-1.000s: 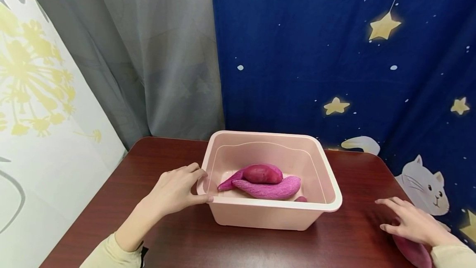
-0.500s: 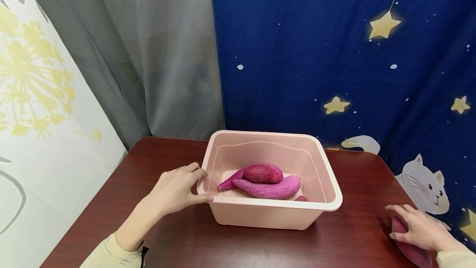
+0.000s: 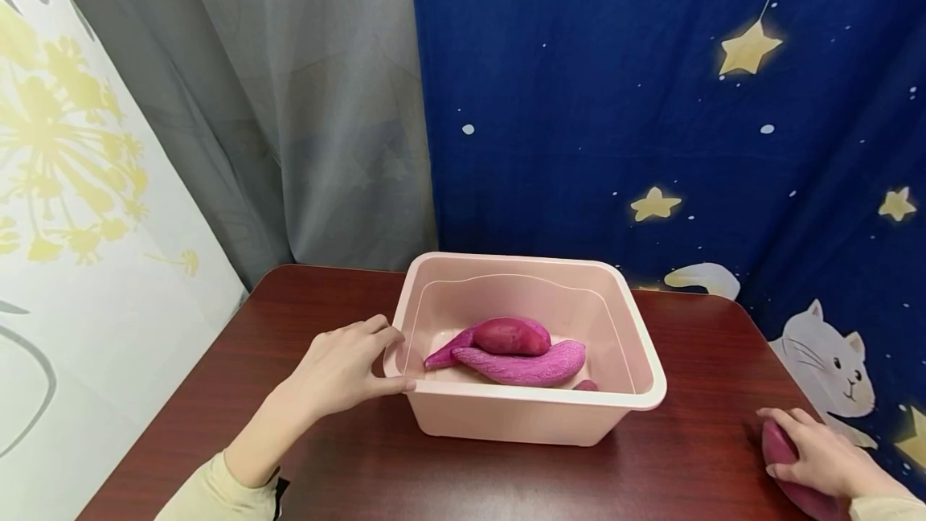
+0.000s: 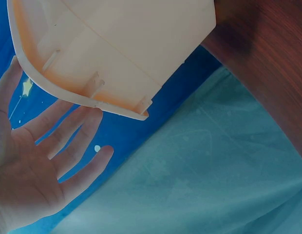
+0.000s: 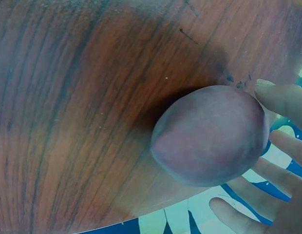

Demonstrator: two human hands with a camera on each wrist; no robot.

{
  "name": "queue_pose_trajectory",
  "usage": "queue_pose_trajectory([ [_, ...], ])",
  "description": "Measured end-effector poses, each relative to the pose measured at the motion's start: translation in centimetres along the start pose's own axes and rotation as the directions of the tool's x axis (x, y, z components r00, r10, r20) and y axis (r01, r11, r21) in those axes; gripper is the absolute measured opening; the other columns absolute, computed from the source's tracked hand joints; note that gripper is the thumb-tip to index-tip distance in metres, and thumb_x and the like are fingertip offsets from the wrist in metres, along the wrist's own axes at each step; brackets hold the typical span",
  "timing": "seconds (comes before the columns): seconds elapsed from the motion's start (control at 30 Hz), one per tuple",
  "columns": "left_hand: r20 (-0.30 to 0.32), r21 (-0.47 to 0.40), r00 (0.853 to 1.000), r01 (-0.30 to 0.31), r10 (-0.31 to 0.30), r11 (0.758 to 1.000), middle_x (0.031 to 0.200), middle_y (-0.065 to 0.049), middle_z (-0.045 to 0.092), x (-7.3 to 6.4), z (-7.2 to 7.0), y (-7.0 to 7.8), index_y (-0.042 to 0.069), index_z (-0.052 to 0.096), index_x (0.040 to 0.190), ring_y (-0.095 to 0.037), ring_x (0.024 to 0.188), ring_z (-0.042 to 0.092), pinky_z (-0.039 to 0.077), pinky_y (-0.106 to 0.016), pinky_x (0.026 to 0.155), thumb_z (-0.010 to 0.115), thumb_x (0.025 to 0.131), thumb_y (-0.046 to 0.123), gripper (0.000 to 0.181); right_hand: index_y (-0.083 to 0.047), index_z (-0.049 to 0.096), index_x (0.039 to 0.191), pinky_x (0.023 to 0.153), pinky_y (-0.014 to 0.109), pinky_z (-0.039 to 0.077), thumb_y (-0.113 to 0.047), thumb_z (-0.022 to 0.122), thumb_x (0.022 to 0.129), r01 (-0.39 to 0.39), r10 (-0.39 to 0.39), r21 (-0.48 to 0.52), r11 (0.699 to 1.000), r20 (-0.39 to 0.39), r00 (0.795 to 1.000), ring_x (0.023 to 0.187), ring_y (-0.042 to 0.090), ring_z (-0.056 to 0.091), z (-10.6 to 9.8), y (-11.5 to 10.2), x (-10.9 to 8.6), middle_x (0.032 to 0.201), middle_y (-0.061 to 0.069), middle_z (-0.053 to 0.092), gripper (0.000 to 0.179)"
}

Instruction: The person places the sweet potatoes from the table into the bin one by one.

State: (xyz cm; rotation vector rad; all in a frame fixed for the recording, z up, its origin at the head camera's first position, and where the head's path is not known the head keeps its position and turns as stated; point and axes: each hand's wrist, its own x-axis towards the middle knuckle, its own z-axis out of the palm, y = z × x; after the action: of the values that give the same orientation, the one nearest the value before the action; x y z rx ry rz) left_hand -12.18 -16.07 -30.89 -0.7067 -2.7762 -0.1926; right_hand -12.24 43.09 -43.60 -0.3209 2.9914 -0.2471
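A pale pink plastic tub (image 3: 510, 418) stands on the table. Inside it lie several sweet potatoes: a long bright-magenta one (image 3: 528, 367) in front, a smooth redder one (image 3: 510, 336) resting on another magenta one behind, and the tip of one more by the front wall. My left hand (image 3: 347, 368) holds the tub's near left corner, thumb at the front rim and fingertips at the left rim (image 4: 68, 95). At the table's right side my right hand (image 3: 825, 453) grips a dusky pink sweet potato (image 5: 209, 136), thumb on one side and fingers on the other.
The dark red wooden table (image 3: 521, 485) has rounded far corners. Behind it hang a grey curtain (image 3: 347, 103) and a blue star-patterned curtain (image 3: 579, 103). A white panel with yellow flowers (image 3: 87, 264) stands at the left.
My right hand has moved slightly right and toward me, from hovering over the sweet potato to gripping it. The left hand and the tub stay in place.
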Motion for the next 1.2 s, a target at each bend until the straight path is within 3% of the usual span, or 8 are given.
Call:
queue_pose_trajectory([
  [0.3, -0.005, -0.001, 1.000, -0.003, 0.003, 1.000, 0.070, 0.012, 0.038, -0.01, -0.03, 0.00, 0.020, 0.058, 0.080, -0.004, 0.054, 0.038, 0.031, -0.025, 0.043, 0.065, 0.065, 0.057, 0.041, 0.000, 0.047, 0.114, 0.059, 0.050, 0.041, -0.038, 0.077, 0.058, -0.043, 0.042, 0.015, 0.999, 0.087, 0.995, 0.079, 0.031, 0.052, 0.43, 0.18, -0.19, 0.094, 0.016, 0.048, 0.074],
  [0.7, -0.010, -0.006, 1.000, -0.004, 0.004, 1.000, 0.071, 0.013, 0.038, 0.02, 0.00, -0.05, 0.020, 0.059, 0.082, -0.004, 0.054, 0.038, 0.031, -0.024, 0.043, 0.065, 0.064, 0.057, 0.042, -0.003, 0.049, 0.112, 0.055, 0.048, 0.041, -0.029, 0.079, 0.055, -0.026, 0.030, -0.057, 0.998, 0.072, 0.997, 0.077, 0.029, 0.052, 0.60, -0.30, -0.17, 0.096, 0.016, 0.048, 0.070],
  [1.07, -0.012, -0.005, 1.000, -0.008, 0.008, 1.000, 0.070, 0.011, 0.039, -0.02, -0.05, -0.02, 0.020, 0.058, 0.079, -0.004, 0.054, 0.037, 0.031, -0.024, 0.043, 0.064, 0.065, 0.058, 0.041, -0.005, 0.048, 0.113, 0.055, 0.046, 0.042, -0.023, 0.080, 0.053, -0.031, 0.033, -0.025, 0.999, 0.087, 0.996, 0.073, 0.026, 0.051, 0.86, -0.22, 0.18, 0.094, 0.012, 0.048, 0.070],
  [1.2, -0.012, -0.006, 1.000, -0.008, 0.008, 1.000, 0.070, 0.011, 0.039, -0.02, -0.06, -0.02, 0.020, 0.058, 0.079, -0.004, 0.054, 0.037, 0.031, -0.024, 0.043, 0.064, 0.065, 0.058, 0.041, -0.005, 0.049, 0.112, 0.056, 0.043, 0.041, -0.019, 0.080, 0.051, 0.033, -0.032, -0.031, 0.999, 0.025, 0.999, 0.072, 0.024, 0.051, 0.62, -0.47, 0.34, 0.093, 0.011, 0.048, 0.069],
])
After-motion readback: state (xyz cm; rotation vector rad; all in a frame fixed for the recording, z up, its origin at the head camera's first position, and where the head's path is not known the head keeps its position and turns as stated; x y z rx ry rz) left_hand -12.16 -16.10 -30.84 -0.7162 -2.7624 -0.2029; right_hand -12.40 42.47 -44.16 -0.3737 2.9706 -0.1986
